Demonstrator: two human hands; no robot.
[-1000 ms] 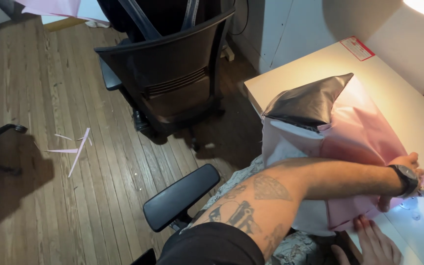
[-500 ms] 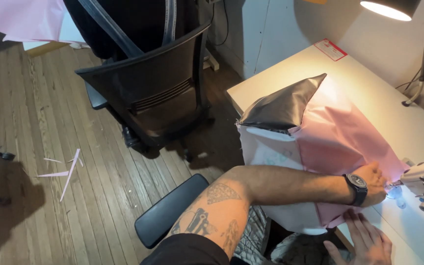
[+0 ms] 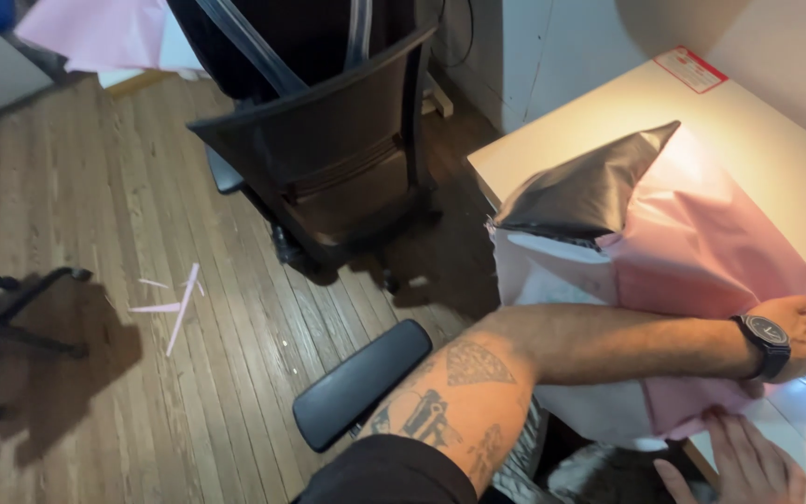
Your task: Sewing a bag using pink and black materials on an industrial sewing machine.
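Observation:
My left hand (image 3: pixel 795 329) wears a black wristwatch, and its fingers are curled down on a sheet of pink fabric (image 3: pixel 701 247) at the right edge of the view. My tattooed left forearm reaches across the fabric from the lower middle. At the bottom right my right hand (image 3: pixel 746 462) lies flat with its fingers spread, by the fabric's near edge. A folded black shiny piece (image 3: pixel 590 191) rests on the fabric's far left corner. The fabric hangs over the edge of a pale table (image 3: pixel 608 121).
A black office chair (image 3: pixel 328 177) stands on the wooden floor just left of the table. My own seat's black armrest (image 3: pixel 361 383) is below my arm. Pink scraps (image 3: pixel 179 303) lie on the floor, and a chair base (image 3: pixel 2 317) is at far left.
The view has swung left and down, so the lamp and the sewing machine at the right have left the frame. My left hand stays on the pink fabric.

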